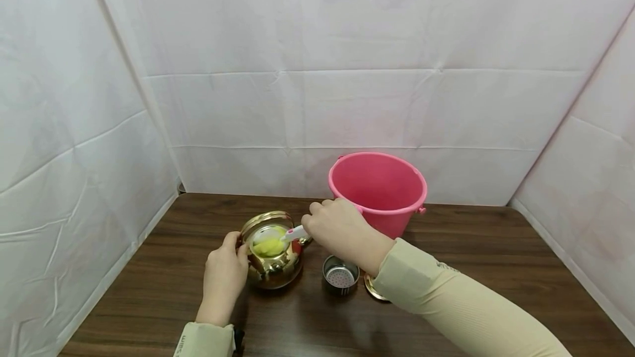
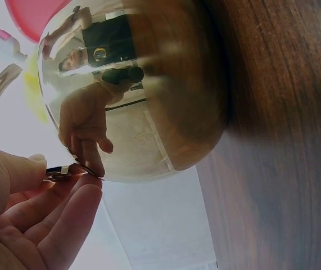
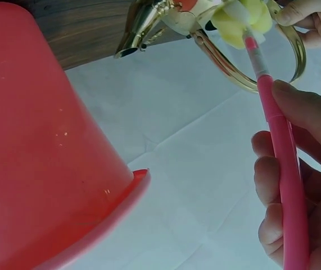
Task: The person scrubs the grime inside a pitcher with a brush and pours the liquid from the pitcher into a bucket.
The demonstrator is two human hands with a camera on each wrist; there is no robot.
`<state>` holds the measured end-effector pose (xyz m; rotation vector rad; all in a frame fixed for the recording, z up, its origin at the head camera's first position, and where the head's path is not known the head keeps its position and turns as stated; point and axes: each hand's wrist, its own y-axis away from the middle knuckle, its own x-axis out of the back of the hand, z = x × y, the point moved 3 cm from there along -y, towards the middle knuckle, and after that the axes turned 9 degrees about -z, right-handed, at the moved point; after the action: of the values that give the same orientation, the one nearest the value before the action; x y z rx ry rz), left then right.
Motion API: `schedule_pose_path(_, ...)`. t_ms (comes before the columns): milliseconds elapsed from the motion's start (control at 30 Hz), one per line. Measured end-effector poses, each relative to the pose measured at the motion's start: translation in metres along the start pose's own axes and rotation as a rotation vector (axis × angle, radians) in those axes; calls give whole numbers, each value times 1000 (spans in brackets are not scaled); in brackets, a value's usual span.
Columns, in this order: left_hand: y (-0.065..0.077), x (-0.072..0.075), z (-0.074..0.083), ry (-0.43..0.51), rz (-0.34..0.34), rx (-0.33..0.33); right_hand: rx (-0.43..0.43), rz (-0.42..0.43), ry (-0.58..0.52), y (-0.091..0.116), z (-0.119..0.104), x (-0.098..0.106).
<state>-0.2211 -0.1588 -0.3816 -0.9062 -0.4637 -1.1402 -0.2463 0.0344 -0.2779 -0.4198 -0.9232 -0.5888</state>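
Note:
A shiny gold kettle (image 1: 274, 275) stands lidless on the table, its handle (image 3: 301, 53) swung across the far side of the mouth. My left hand (image 1: 225, 270) pinches the handle's joint at the kettle's left side; thumb and fingertips meet there in the left wrist view. With its fingers curled round the pink and white handle, my right hand (image 1: 342, 231) holds a sponge brush (image 3: 286, 169). The brush's yellow sponge head (image 1: 268, 245) is at the kettle's open mouth; how deep it sits I cannot tell. The spout (image 3: 132, 34) points right, toward the bucket.
A pink bucket (image 1: 397, 222) stands behind my right hand. Right of the kettle sits a small metal strainer cup (image 1: 340, 276) with a perforated bottom. Beside it lies a gold lid (image 1: 373, 291), partly hidden under my right sleeve. White cloth walls (image 1: 317, 109) enclose the dark wooden table (image 1: 163, 274).

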Motion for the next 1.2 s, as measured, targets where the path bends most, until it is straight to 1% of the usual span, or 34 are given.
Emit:
schedule_pose_path(267,0,0,1,-2,0,-6,-12,7,-14,-1,0,6)
schedule_pose_path(433,0,0,2,2,-1,-12,-3,16,17,0,0,13)
schedule_pose_path(600,-1,0,4,1,-6,-15,1,0,50,0,-1,20)
schedule_pose_path(767,-1,2,6,3,-15,-12,-7,-43,70,1,3,27)
schedule_pose_path(900,-1,4,7,-4,-13,-12,-20,-82,64,4,7,32)
schedule_pose_path(1000,0,5,6,-9,-12,-7,-22,-88,46,7,9,34)
schedule_pose_path(1200,1,3,4,-8,-27,4,-22,-72,26,13,11,31)
